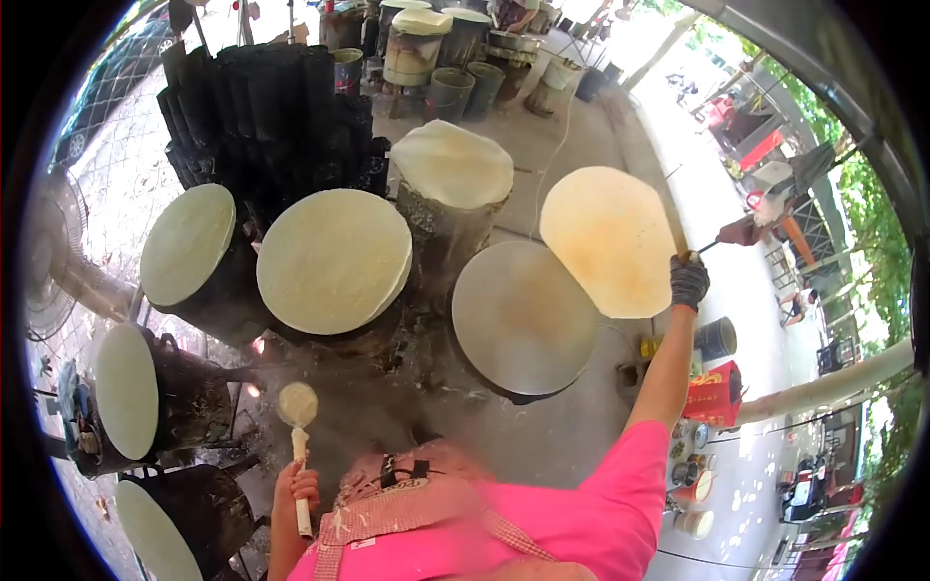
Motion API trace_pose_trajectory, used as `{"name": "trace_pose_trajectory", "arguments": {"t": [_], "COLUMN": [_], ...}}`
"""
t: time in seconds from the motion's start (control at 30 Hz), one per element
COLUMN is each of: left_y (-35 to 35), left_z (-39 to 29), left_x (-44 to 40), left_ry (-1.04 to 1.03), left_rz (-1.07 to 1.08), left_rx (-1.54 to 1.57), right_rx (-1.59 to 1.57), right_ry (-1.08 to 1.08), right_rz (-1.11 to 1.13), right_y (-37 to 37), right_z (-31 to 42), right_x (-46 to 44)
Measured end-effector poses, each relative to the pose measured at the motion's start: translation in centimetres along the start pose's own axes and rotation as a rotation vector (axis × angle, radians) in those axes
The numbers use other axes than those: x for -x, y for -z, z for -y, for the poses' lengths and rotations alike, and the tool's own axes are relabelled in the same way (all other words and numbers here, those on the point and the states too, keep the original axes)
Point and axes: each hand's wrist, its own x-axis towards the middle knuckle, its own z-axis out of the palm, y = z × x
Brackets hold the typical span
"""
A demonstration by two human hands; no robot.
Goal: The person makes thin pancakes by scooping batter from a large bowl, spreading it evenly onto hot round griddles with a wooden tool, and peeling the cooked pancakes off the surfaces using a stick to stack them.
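Note:
My left hand [294,484] is closed around the pale handle of a ladle [297,405], whose bowl is coated with cream-coloured batter. On my right hand [689,281] is a dark grey glove. Its fingers are closed at the edge of a large, thin, pale pancake [610,242], which hangs in the air with a browned middle. A thin rod with a dull brown flat end [741,230] sticks out beyond the glove; its grip is hidden. Just below the pancake lies a bare round griddle [524,320], partly overlapped by it.
Batter-covered griddles [334,261] stand on dark stoves in front and along the left. Another pancake [452,163] rests on a drum. Black stacked cylinders [266,116] rise behind. Buckets [450,94] stand at the back, a fan [53,252] at far left, a red bag [714,394] at right.

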Motion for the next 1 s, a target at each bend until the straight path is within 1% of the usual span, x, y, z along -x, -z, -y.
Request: {"name": "trace_pose_trajectory", "arguments": {"t": [0.07, 0.1, 0.13, 0.2, 0.23, 0.27, 0.33, 0.37, 0.4, 0.43, 0.5, 0.6, 0.67, 0.7, 0.73, 0.8, 0.83, 0.87, 0.9, 0.93, 0.97, 1.0], "left_y": [0.4, -0.3, -0.9, -1.7, -1.7, -1.7, -1.7, -1.9, -2.0, -2.3, -2.7, -2.9, -2.3, -2.0, -1.9, -1.8, -1.8, -1.8, -2.0, -2.5, -2.5, -2.7], "left_z": [-0.5, 0.0, 0.5, 1.6, 2.2, 2.4, 3.1, 3.7, 4.3, 4.7, 5.4, 4.9, 4.0, 3.7, 3.5, 3.3, 3.2, 3.2, 3.4, 4.2, 4.8, 5.6], "left_x": [-0.5, -0.9, -1.4, -2.5, -3.2, -4.0, -5.1, -5.3, -5.5, -5.6, -5.4, -4.8, -4.1, -3.7, -3.4, -3.0, -2.8, -2.7, -2.6, -2.6, -2.6, -2.7], "left_ry": [-0.034, -0.050, -0.086, -0.163, -0.172, -0.186, -0.209, -0.215, -0.219, -0.233, -0.218, -0.219, -0.210, -0.222, -0.233, -0.277, -0.310, -0.344, -0.338, -0.378, -0.421, -0.470], "left_rz": [-0.003, 0.018, 0.031, 0.054, 0.079, 0.112, 0.179, 0.205, 0.231, 0.218, 0.169, 0.139, 0.138, 0.138, 0.136, 0.119, 0.103, 0.087, 0.088, 0.103, 0.107, 0.111], "left_rx": [0.044, 0.054, 0.050, 0.046, 0.057, 0.064, 0.087, 0.090, 0.096, 0.089, 0.096, 0.113, 0.105, 0.122, 0.138, 0.157, 0.159, 0.165, 0.200, 0.209, 0.207, 0.204], "right_rx": [0.076, 0.085, 0.053, 0.061, 0.094, 0.121, 0.185, 0.239, 0.219, 0.165, 0.178, 0.003, -0.161, -0.299, -0.299, -0.763, -0.783, -0.799, -0.744, -0.690, -0.809, -1.011], "right_ry": [-0.005, 0.038, 0.078, 0.263, 0.300, 0.337, 0.491, 0.566, 0.646, 0.753, 0.777, 0.711, 0.580, 0.377, 0.307, -0.056, -0.181, -0.303, -0.225, -0.142, -0.253, -0.432], "right_rz": [-0.015, -0.036, 0.006, -0.004, 0.053, 0.104, 0.198, 0.259, 0.271, 0.249, 0.283, 0.266, 0.214, 0.199, 0.198, 0.428, 0.437, 0.447, 0.388, 0.330, 0.357, 0.399], "right_y": [0.6, 0.8, 1.0, 1.3, 1.1, 0.7, -0.4, 0.4, -1.9, -4.0, -3.6, -4.4, -4.7, -4.8, -5.0, -6.0, -7.5, -10.1, -16.5, -24.7, -27.0, -28.6], "right_z": [-0.5, -0.5, -0.4, 1.6, 3.0, 5.0, 9.7, 13.2, 15.6, 17.7, 23.9, 30.8, 33.6, 34.2, 34.2, 33.5, 33.2, 32.9, 32.4, 31.8, 32.0, 32.7], "right_x": [-2.8, -4.3, -6.1, -9.7, -11.5, -13.2, -15.6, -15.4, -16.5, -17.1, -15.7, -15.7, -17.5, -18.3, -19.3, -19.3, -18.9, -18.5, -18.5, -18.5, -16.3, -13.4]}}
